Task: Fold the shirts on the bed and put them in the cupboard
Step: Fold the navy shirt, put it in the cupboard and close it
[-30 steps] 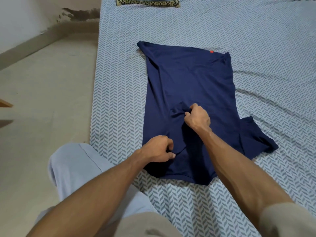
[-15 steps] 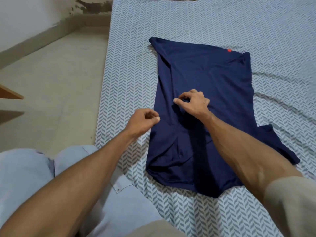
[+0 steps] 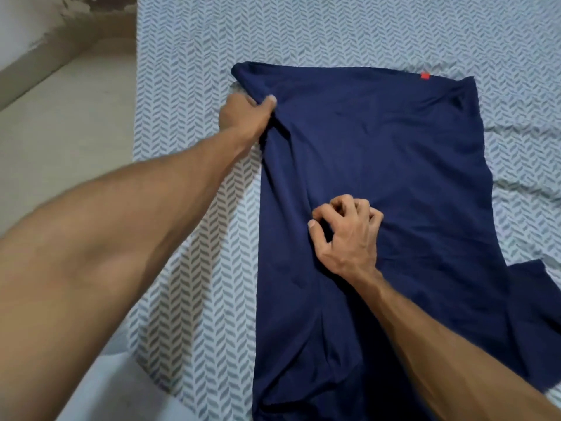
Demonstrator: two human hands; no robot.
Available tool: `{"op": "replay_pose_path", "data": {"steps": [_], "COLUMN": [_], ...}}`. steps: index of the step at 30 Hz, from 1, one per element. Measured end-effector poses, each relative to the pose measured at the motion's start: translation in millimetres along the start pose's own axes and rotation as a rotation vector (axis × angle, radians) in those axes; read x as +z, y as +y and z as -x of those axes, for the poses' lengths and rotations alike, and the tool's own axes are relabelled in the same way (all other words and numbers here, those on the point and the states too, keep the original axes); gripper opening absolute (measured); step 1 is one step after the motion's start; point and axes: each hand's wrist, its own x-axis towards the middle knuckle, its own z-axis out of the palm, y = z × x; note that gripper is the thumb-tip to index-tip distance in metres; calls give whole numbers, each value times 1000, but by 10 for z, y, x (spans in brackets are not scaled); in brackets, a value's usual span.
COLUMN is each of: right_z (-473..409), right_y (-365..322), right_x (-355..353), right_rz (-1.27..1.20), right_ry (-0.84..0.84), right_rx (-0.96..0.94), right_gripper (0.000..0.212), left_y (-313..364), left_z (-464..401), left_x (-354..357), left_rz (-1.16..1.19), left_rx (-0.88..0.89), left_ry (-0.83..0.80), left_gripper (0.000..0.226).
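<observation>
A navy blue shirt point(image 3: 394, 165) lies spread on the bed point(image 3: 194, 226), its left side folded inward and one sleeve sticking out at the lower right. A small red tag shows at its far edge. My left hand point(image 3: 246, 115) grips the shirt's far left edge near the corner, thumb on top of the cloth. My right hand point(image 3: 349, 235) sits on the middle of the shirt with fingers curled, pinching a fold of the fabric.
The bed's sheet has a grey-and-white chevron pattern. Bare floor point(image 3: 66, 117) and the base of a wall lie to the left of the bed. My light grey trouser leg point(image 3: 100, 393) shows at the bottom left. No cupboard is in view.
My left hand has reached forward from near the shirt's middle to its far left edge and taken hold there. The right hand stays on the shirt's middle. The camera has come closer.
</observation>
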Motion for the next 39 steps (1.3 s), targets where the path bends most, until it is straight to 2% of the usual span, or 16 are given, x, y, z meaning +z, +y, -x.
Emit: {"op": "replay_pose_path", "data": {"steps": [2,3,5,8,9,11,15,21,23,25,27,29,32,34,39], "right_z": [13,15,23,17,25,23,38,45,51,50,32,36,27,8,157], "right_y": [-19,-7,4,12,9,19,48,79,78,85,87,73,34,4,-122], "right_x": [4,8,9,15,17,19,43,84,98,107,109,89,28,-30,-360], "right_rz": [-6,-11,-32,-92,-114,-154,-236,-242,-234,-211,-196,-167,-113,-78,33], "right_ry": [14,21,36,63,76,101,137,151,153,150,130,107,51,-17,-199], "right_rx": [-6,-7,-15,-26,-25,-24,-12,3,5,4,8,12,31,55,137], "right_gripper": [13,12,11,11,11,13,13,12,13,12,12,15,22,27,41], "left_y": [139,209,323,522,596,787,1096,1176,1112,1050,992,844,291,-137,-986], "left_z": [-267,-372,-506,-529,-514,-492,-378,-290,-296,-303,-216,-1,639,1191,2367], "left_x": [26,41,35,45,58,152,385,780,854,853,753,561,189,-114,-736], "left_rz": [15,14,-49,-153,-166,-141,-12,-64,-71,-28,112,188,93,13,-255], "left_rx": [-53,-75,-74,92,118,142,133,182,192,177,146,164,264,249,195], "left_ry": [67,80,101,129,113,55,-116,-292,-341,-421,-513,-474,-319,-348,-438], "left_gripper": [55,56,43,14,6,13,7,8,7,27,34,33,41,46,42]}}
